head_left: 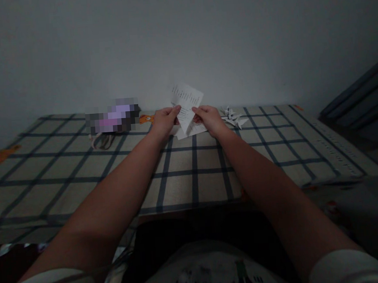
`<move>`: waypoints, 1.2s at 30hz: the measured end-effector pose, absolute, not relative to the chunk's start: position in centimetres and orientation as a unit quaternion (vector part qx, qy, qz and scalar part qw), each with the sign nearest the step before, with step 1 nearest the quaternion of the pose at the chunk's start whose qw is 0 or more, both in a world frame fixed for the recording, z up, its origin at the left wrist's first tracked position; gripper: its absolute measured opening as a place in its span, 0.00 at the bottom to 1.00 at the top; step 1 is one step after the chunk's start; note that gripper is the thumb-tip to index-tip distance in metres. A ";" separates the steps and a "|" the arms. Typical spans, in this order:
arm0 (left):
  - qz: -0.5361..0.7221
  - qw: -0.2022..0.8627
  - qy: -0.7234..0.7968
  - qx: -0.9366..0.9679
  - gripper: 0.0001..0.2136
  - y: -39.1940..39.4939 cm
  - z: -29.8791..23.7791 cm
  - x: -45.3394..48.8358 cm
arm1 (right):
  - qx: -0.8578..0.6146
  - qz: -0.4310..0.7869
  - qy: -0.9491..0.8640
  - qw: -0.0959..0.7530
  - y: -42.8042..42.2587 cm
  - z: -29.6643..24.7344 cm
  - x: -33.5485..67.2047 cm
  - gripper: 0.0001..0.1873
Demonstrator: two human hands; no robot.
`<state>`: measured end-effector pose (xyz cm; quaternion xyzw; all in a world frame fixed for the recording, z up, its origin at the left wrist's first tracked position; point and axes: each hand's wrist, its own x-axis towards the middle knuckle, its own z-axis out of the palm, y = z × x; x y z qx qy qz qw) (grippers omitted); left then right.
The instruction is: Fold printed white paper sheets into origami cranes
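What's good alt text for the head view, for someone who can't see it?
A person's left hand and right hand grip opposite sides of a printed paper over a checked tablecloth. Spiky white paper lies beside the right hand; a pixelated purplish object sits farther left.

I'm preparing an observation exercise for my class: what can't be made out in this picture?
All in the head view:
Held paper: print too small and dim to read.
Lower paper: partly covered by the held paper and right hand.
Purple item: blurred by pixelation.
Dark cloth: cut off by the right edge.
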<state>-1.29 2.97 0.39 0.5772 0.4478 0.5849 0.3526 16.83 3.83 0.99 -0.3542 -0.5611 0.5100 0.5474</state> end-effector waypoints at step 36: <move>0.517 0.471 0.420 0.578 0.17 1.5 0.9 0.2 | -0.422 0.402 -0.536 0.610 4.2 1.5 17.0 0.13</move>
